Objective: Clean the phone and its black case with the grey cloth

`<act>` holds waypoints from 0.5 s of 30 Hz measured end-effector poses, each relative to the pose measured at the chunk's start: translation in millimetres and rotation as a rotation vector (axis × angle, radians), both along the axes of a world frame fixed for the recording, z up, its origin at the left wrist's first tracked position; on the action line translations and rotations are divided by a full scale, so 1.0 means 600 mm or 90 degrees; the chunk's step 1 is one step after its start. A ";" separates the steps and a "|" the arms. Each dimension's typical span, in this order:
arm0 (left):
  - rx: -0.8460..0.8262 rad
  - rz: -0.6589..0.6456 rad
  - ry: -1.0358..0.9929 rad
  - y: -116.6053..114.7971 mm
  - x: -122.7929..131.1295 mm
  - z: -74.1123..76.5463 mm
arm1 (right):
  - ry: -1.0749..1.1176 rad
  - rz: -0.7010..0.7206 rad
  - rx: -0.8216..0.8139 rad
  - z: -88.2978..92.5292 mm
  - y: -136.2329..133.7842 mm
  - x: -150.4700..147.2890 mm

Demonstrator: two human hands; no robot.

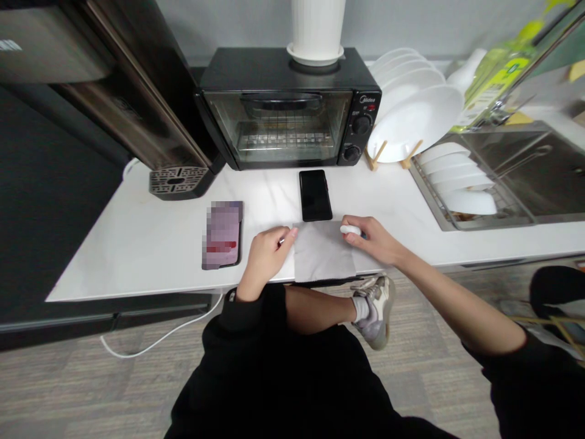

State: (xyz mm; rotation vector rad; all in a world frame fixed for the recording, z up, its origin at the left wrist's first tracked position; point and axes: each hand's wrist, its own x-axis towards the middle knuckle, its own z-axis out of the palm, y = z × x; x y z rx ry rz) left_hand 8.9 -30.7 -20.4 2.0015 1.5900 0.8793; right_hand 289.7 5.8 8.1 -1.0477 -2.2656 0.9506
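Observation:
A grey cloth [322, 253] lies flat at the front edge of the white counter [150, 244]. My left hand [266, 256] rests at the cloth's left edge, fingers curled, pinching something small and thin that I cannot make out. My right hand [371, 239] sits at the cloth's upper right corner, closed on a small white oval object [350, 230]. A black phone [315, 194] lies screen-up just behind the cloth. A second phone [222, 234], blurred out, lies to the left of my left hand.
A black toaster oven [287, 110] stands at the back with a white pot [317, 30] on top. A dark water dispenser [137, 103] is at the left. White plates [414, 116] stand in a rack, bowls [457, 183] fill the sink. A white cable [155, 341] hangs below the counter.

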 end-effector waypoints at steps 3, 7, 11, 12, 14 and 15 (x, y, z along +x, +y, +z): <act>0.001 -0.003 0.000 0.000 0.001 0.001 | -0.016 -0.027 0.008 0.000 -0.002 -0.010; 0.000 -0.006 0.002 0.000 0.000 0.000 | -0.075 -0.088 0.053 -0.001 0.002 -0.022; 0.000 -0.003 0.005 0.000 0.000 -0.001 | -0.154 -0.094 0.098 -0.001 0.013 -0.028; 0.000 -0.003 0.005 0.000 0.000 -0.001 | -0.169 -0.087 0.104 -0.001 0.015 -0.028; 0.001 -0.004 0.005 -0.001 0.000 0.000 | -0.195 -0.071 0.114 0.002 0.017 -0.029; 0.001 -0.004 0.005 -0.001 0.000 0.000 | -0.205 -0.063 0.119 0.003 0.018 -0.029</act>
